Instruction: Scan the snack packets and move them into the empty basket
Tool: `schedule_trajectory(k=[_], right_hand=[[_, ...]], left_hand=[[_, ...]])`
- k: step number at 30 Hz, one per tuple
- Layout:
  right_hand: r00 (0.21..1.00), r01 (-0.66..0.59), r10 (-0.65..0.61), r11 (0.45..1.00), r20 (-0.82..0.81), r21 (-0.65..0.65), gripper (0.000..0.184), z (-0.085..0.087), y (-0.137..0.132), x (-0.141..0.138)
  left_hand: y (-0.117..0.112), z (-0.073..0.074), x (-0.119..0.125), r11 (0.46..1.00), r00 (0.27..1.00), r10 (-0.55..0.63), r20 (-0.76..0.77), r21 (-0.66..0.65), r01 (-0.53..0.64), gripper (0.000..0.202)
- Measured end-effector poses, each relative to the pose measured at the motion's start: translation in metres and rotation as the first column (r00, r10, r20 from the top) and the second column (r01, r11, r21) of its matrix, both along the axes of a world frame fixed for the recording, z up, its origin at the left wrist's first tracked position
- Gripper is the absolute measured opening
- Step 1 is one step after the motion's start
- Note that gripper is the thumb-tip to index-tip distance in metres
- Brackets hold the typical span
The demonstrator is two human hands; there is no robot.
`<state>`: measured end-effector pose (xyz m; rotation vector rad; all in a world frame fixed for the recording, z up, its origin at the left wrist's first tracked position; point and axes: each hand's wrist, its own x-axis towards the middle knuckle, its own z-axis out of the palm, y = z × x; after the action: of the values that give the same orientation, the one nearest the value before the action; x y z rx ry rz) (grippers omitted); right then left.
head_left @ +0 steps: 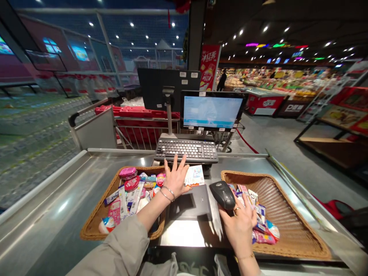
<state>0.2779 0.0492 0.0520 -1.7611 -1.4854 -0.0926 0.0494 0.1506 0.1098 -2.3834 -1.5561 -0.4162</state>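
Note:
My left hand (176, 177) reaches forward over the counter with fingers spread, and its thumb and palm hold a small white and orange packet (194, 176) just in front of the keyboard (186, 148). My right hand (240, 221) is wrapped around a black handheld barcode scanner (222, 193), whose head points toward the dark scan plate (191, 203). A wicker basket (94, 222) on the left is full of several colourful snack packets. A second wicker basket (290, 226) on the right holds a few packets at its near left corner.
A lit till screen (212, 111) and a black monitor back (163, 88) stand behind the keyboard. The steel counter (51, 222) has raised side rails. Red shopping baskets (138, 112) and a wire trolley sit beyond it. Store aisles and display shelves lie to the right.

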Motion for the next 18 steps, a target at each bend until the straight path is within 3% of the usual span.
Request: schedule_trajectory(k=[11, 18], right_hand=[[0.987, 0.156, -0.158, 0.984, 0.022, 0.085, 0.042, -0.009, -0.010, 0.031], [0.963, 0.266, -0.263, 0.962, -0.060, 0.061, 0.049, -0.004, -0.018, 0.047]], left_hand=[[0.012, -0.002, 0.037, 0.991, 0.990, -0.132, -0.048, -0.002, 0.132, 0.091], [0.016, -0.002, 0.057, 0.975, 0.973, -0.223, -0.062, -0.013, 0.223, 0.089]])
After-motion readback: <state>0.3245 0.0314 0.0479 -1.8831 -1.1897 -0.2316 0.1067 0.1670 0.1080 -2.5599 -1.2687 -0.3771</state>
